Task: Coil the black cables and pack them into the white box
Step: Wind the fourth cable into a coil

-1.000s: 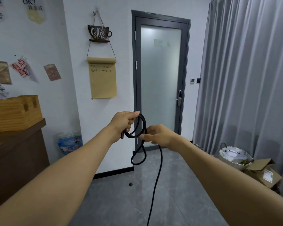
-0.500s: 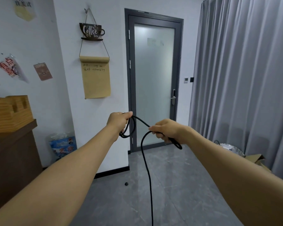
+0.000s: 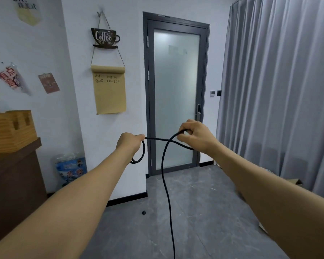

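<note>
both hands, left hand point(image 3: 129, 142) and right hand point(image 3: 195, 135), grip the black cable point(image 3: 166, 176) stretched between them (tail hanging floorward).

1 black cable point(image 3: 166, 176), 2 hands, 1 door point(image 3: 176, 94), 1 coffee sign point(image 3: 105, 37), 1 curtain point(image 3: 279, 90).

White walls point(image 3: 54, 53), a frosted glass door point(image 3: 176, 94), grey curtains point(image 3: 279, 90), a grey floor point(image 3: 204, 212) and a brown cabinet point(image 3: 13, 176).

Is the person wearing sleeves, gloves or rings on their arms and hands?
No. Both forearms are bare right up to the picture's bottom edge, with no sleeves showing. The left hand and right hand have no gloves, and no rings, watch or bracelet show.
</note>
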